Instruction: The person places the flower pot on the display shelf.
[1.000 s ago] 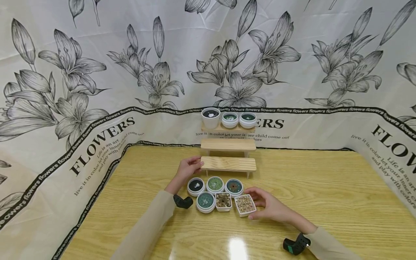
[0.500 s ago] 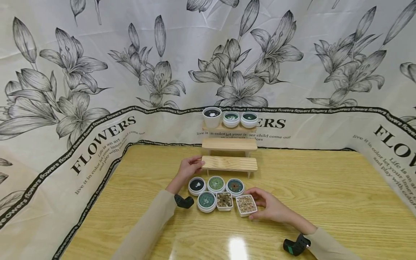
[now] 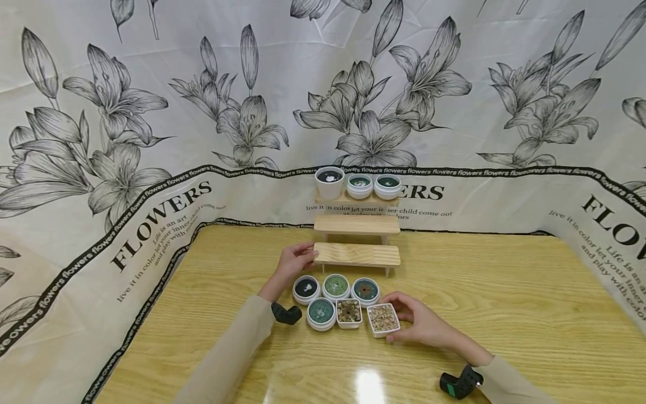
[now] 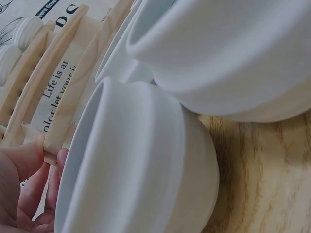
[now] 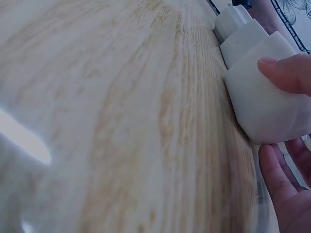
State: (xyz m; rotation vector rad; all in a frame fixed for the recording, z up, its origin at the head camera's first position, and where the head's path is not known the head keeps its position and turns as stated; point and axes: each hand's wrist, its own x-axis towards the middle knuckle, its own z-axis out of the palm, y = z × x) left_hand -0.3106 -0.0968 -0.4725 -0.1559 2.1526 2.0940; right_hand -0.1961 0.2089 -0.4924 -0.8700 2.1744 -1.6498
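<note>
In the head view my left hand (image 3: 290,266) pinches the left end of the lowest step of a three-tier wooden plant stand (image 3: 359,255). The left wrist view has the thumb on top of the board's corner (image 4: 57,133) and fingers beneath it. My right hand (image 3: 423,326) holds a square white flowerpot (image 3: 383,320) filled with tan pebbles, thumb on the near side and fingers on the far side. Seen from the right wrist, that pot (image 5: 265,104) stands upright on the table, at the end of a row. A square pot with brown pebbles (image 3: 348,313) stands just left of it.
Round white pots with a black fill (image 3: 306,288), green fill (image 3: 336,287), blue-green fill with a brown centre (image 3: 365,290) and teal fill (image 3: 321,312) stand before the stand. Three more pots, including a taller one (image 3: 330,184), occupy its top tier. A flower-printed cloth (image 3: 242,196) hangs behind.
</note>
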